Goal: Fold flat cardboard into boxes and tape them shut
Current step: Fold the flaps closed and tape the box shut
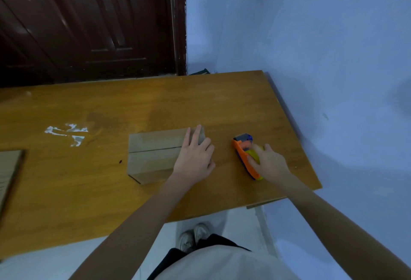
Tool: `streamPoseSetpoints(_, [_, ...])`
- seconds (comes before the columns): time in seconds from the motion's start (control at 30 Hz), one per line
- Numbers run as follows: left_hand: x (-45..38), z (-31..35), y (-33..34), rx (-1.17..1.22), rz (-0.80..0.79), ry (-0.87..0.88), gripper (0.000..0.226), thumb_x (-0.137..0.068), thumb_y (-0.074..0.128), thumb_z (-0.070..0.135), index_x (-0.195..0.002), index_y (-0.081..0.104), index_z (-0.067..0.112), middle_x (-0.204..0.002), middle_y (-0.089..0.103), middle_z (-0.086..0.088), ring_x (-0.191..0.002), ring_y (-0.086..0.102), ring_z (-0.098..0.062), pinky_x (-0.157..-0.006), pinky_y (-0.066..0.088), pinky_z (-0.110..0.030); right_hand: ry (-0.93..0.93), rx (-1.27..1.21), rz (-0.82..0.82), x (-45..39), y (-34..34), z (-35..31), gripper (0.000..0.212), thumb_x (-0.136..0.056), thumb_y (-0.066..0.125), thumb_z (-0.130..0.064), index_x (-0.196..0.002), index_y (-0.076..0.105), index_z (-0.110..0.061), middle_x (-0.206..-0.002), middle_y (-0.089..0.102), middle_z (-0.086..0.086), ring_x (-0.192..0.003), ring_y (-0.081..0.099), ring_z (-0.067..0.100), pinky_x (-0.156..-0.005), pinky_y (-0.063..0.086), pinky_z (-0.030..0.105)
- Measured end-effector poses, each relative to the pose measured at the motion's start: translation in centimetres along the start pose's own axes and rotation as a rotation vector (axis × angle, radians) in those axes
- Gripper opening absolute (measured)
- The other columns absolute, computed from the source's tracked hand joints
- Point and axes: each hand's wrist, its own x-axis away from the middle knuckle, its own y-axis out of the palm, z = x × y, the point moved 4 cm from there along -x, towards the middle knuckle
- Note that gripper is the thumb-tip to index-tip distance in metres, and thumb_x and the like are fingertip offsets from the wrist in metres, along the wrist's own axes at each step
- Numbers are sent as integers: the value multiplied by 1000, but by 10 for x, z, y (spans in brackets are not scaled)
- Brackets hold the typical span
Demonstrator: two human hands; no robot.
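A small brown cardboard box stands folded on the wooden table, its two top flaps meeting in a seam across the middle. My left hand lies flat on the box's right end, fingers straight, pressing the flaps down. To the right, an orange and blue tape dispenser lies on the table. My right hand curls round the dispenser's handle and covers much of it.
Flat cardboard lies at the table's left edge. White scuffs mark the tabletop left of the box. A blue wall borders the table on the right and a dark wooden door stands behind it.
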Motion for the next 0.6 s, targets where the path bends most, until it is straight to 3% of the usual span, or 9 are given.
streamPoseSetpoints(0.17, [3, 2, -2, -20, -24, -1, 40, -89, 47, 39, -114, 61, 12, -128, 53, -5, -142, 18, -40, -113, 12, -58, 29, 63, 52, 4, 5, 8, 41, -101, 29, -44, -137, 36, -27, -108, 43, 9, -54, 38, 14, -43, 26, 22])
streamPoseSetpoints(0.33, [-3, 0, -3, -3, -47, -7, 40, -92, 41, 39, -116, 58, 12, -132, 49, -4, -143, 13, -38, -114, 9, -57, 45, 35, 68, 0, 2, 28, 41, -100, 30, -46, -136, 37, -28, -101, 42, 8, -56, 43, 15, -49, 38, 26])
streamPoseSetpoints(0.4, [-6, -1, -3, 12, -56, -8, 39, -92, 41, 39, -116, 58, 12, -132, 49, -4, -142, 14, -38, -114, 9, -57, 44, 74, 9, 0, 0, 29, 44, -99, 30, -49, -138, 35, -30, -108, 44, 9, -68, 52, 19, -56, 45, 27])
streamPoseSetpoints(0.5, [-8, 2, -1, 61, -43, -14, 44, -91, 46, 42, -124, 53, 13, -141, 44, -5, -142, 14, -38, -115, 9, -56, 56, 209, 123, -1, -4, 20, 53, -95, 32, -57, -137, 40, -27, -134, 39, 18, -114, 49, 33, -91, 43, 41])
streamPoseSetpoints(0.53, [-9, 4, -1, 103, -34, -22, 50, -90, 48, 44, -129, 49, 13, -145, 39, -6, -143, 14, -36, -116, 9, -55, 11, 167, 235, 2, -8, 9, 54, -95, 33, -56, -137, 43, -23, -142, 36, 20, -124, 43, 34, -98, 38, 43])
streamPoseSetpoints(0.6, [-11, 7, -2, 218, 51, -63, 60, -88, 52, 43, -134, 44, 6, -148, 35, -12, -142, 20, -34, -118, 10, -51, -111, -164, 357, 11, -15, -22, 54, -98, 33, -48, -139, 46, -15, -151, 32, 15, -136, 34, 29, -108, 31, 42])
